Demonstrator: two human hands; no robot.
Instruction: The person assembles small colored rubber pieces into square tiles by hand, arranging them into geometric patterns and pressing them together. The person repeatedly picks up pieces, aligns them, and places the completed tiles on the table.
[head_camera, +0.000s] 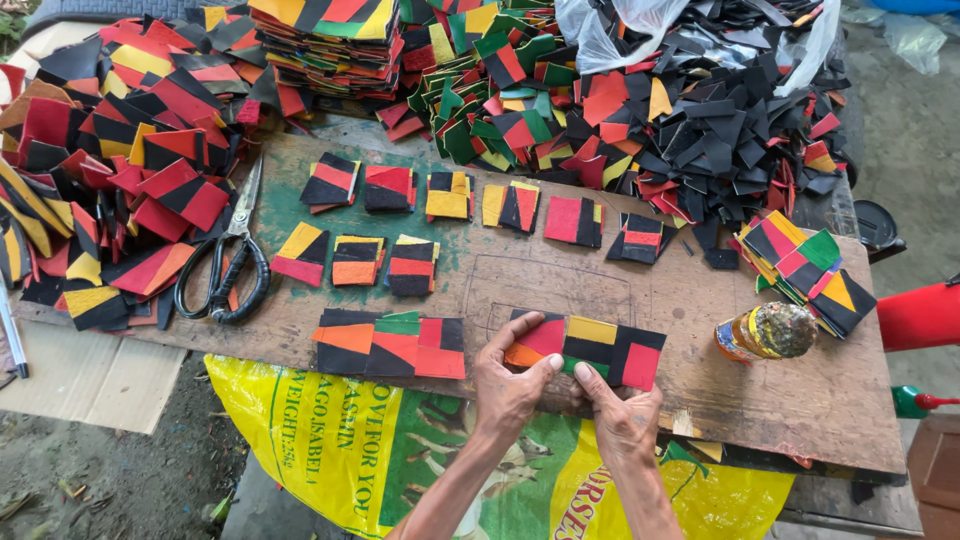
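Note:
My left hand (512, 388) and my right hand (622, 415) both press on a joined strip of coloured patches (600, 350) in red, yellow, black, orange and green, lying on the wooden board (780, 395). The left thumb lies over the strip's left end, and the right fingers pin its lower middle. A second joined strip (390, 345) lies just to the left. Two rows of small patch stacks (448, 196) sit further back on the board.
Black-handled scissors (226, 262) lie at the board's left end. A glue-crusted bottle (765, 333) lies at the right, beside a fanned patch stack (808, 268). Large heaps of patches (110, 170) cover the left and the back. A yellow sack (330, 440) hangs below the board.

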